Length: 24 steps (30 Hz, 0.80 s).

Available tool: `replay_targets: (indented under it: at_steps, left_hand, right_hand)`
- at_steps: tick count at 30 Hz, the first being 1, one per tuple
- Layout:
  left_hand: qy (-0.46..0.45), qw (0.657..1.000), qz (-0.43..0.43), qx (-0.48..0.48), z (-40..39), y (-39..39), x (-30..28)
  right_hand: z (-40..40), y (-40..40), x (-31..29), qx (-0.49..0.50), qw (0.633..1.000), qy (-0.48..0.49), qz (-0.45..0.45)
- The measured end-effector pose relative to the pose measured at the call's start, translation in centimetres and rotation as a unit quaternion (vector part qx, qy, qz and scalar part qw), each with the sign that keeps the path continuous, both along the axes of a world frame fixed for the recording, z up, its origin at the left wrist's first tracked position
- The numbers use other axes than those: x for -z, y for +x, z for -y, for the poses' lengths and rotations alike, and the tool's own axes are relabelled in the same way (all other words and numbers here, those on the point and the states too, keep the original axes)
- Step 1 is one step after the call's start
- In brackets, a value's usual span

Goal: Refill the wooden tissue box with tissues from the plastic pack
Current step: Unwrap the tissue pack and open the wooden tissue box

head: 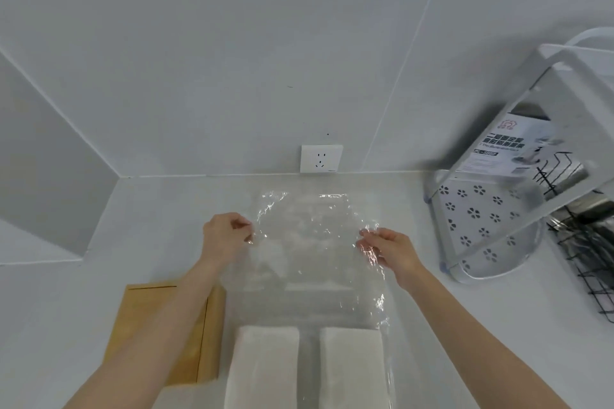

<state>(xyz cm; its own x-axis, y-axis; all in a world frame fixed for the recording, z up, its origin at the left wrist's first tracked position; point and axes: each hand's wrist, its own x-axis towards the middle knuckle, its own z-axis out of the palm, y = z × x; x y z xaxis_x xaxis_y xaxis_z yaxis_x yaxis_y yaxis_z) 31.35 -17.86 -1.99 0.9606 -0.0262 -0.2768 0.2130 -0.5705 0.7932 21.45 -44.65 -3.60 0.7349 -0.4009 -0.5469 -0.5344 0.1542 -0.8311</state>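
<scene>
A: Head view, status?

B: Both hands up over the white counter (498,335), each pinching an edge of the clear plastic pack (312,249). Left hand (226,236) is closed on the pack's left edge, right hand (388,251) closed on its right edge. The film is stretched between them, crinkled, open end toward the wall.

A: Tissues?

B: Two white tissue stacks (265,365) at the near end of the pack, side by side with a gap between. They look to be inside the film still, but it is too transparent to be sure.

A: Box?

B: Wooden tissue box (172,335) just left of the pack, on the counter, under the left forearm. Its right edge runs next to the left stack. Can't tell whether the lid is on.

A: Clearances, relative to the pack?

B: Beyond it: bare counter, then the wall, with a socket (321,158) just above the counter line. Left of it: the box, then open counter to the corner. Right of it: a strip of free counter, then a white perforated rack (478,212) and, further right, a black wire basket (584,262). The rack's near foot is well apart from the right hand.
</scene>
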Motion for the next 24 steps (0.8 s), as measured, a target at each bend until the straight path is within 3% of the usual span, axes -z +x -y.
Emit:
replay_targets:
  at_steps: [3, 8, 12, 15, 18, 21, 24]
  left_hand:
    - [0.050, 0.998, -0.031, -0.004, 0.3, 0.9, 1.7]
    - [0.128, 0.989, -0.060, 0.041, 0.3, 1.7, 3.8]
    - [0.241, 0.963, -0.050, 0.111, 1.0, 1.1, 3.4]
    - [0.306, 0.939, 0.004, 0.157, 1.6, -0.3, 2.0]
    - [0.253, 0.928, 0.071, 0.263, 1.9, -3.2, 0.6]
    - [0.148, 0.930, 0.036, 0.334, 1.6, -6.9, -0.3]
    - [0.118, 0.919, 0.065, 0.370, 0.3, -10.6, 0.3]
  right_hand:
    - [-0.1, 1.0, 1.3, 0.014, 0.999, -0.035, -0.012]
    - [-0.3, 1.8, 3.2, -0.060, 0.959, -0.272, -0.057]
    - [-1.0, 1.8, 3.1, -0.077, 0.922, -0.374, -0.059]
    - [-1.6, 0.7, 2.4, -0.074, 0.903, -0.422, -0.020]
    - [-3.1, -1.5, 1.6, -0.142, 0.882, -0.449, 0.027]
    - [-5.4, -4.4, 0.8, -0.221, 0.897, -0.383, 0.028]
    - [-7.1, -7.6, 0.5, -0.267, 0.892, -0.365, 0.033]
